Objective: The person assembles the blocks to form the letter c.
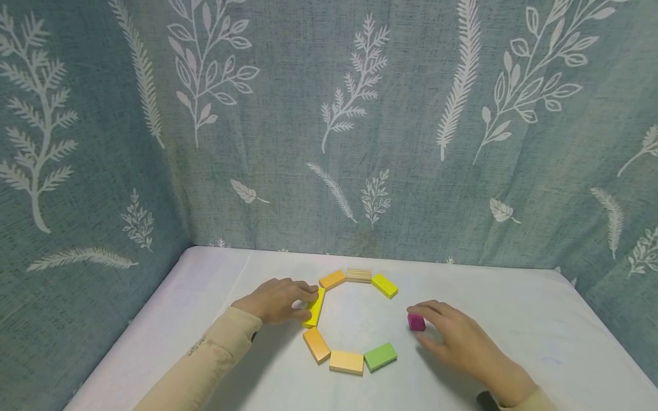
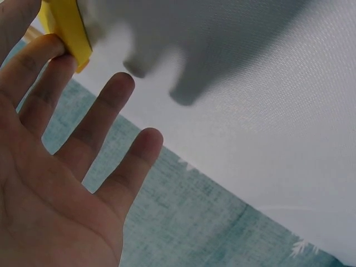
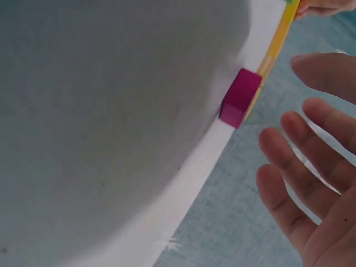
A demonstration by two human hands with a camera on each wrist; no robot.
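Observation:
My left hand [image 1: 280, 301] pinches a long yellow block [image 1: 315, 308] at the left side of a ring of blocks on the white table. In the left wrist view, fingertips touch this yellow block [image 2: 68, 30], while the ring and little fingers stretch out free. At the ring's right side sits a magenta block [image 1: 416, 322]. Around it, thumb and fingers spread, hovers my right hand [image 1: 454, 337]. The right wrist view shows a gap between those fingers [image 3: 276, 147] and the magenta block [image 3: 241, 98].
Behind the ring lie an orange block [image 1: 332, 279], a striped wooden block [image 1: 358, 275] and a short yellow block [image 1: 384, 286]. Nearer are another orange block [image 1: 316, 345], a light orange block [image 1: 346, 362] and a green block [image 1: 380, 357]. A leaf-patterned curtain [image 1: 288, 142] borders the table.

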